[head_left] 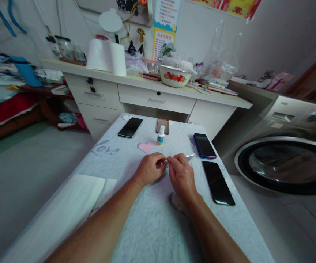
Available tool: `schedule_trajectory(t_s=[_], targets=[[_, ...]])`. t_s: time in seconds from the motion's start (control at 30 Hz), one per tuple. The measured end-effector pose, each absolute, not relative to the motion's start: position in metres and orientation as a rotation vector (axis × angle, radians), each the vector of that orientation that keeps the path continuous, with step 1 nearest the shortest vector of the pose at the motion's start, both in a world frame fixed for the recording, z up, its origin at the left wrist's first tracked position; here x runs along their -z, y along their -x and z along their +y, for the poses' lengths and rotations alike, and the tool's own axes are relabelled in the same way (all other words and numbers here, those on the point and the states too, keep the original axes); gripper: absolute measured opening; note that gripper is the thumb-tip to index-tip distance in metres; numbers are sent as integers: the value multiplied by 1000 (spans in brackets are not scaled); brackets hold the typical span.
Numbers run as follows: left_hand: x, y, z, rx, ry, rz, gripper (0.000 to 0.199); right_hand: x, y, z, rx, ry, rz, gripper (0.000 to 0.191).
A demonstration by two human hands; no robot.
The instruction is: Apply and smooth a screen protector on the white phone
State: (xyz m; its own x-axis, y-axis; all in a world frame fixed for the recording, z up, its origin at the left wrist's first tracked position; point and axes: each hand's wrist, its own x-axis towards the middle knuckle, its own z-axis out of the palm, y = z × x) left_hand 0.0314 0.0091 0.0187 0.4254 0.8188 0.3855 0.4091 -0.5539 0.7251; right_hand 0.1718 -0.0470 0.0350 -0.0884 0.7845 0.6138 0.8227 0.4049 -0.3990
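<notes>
Both hands meet over the middle of the cloth-covered table (147, 219). My left hand (150, 168) has its fingers pinched on a small shiny piece (164, 162), too small to name. Touching that same piece are the closed fingertips of my right hand (182, 174). A thin silvery item (191, 156) sticks out beyond the right hand; the hand hides its other end, and I cannot tell what it is. Just past the hands stands a small white bottle (160, 136) with a blue and yellow label, upright, in front of a brownish phone case (162, 126).
Dark-screened phones lie at the back left (131, 127), the right (204, 145) and nearer right (218, 182). White sheets (75, 204) cover the left edge. Behind is a white desk (158, 98) with a flowered bowl (175, 76); a washing machine (286, 120) stands right.
</notes>
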Motion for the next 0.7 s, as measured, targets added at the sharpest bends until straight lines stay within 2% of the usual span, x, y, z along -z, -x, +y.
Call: schedule_trajectory(t_s=[0.33, 0.7], targets=[[-19, -31, 9, -994, -2143, 1036, 4, -37, -182, -45, 56, 1439, -1864, 27], [-24, -31, 8, -967, -2121, 1059, 6, -38, -221, -38, 204, 1610, -1709, 25]])
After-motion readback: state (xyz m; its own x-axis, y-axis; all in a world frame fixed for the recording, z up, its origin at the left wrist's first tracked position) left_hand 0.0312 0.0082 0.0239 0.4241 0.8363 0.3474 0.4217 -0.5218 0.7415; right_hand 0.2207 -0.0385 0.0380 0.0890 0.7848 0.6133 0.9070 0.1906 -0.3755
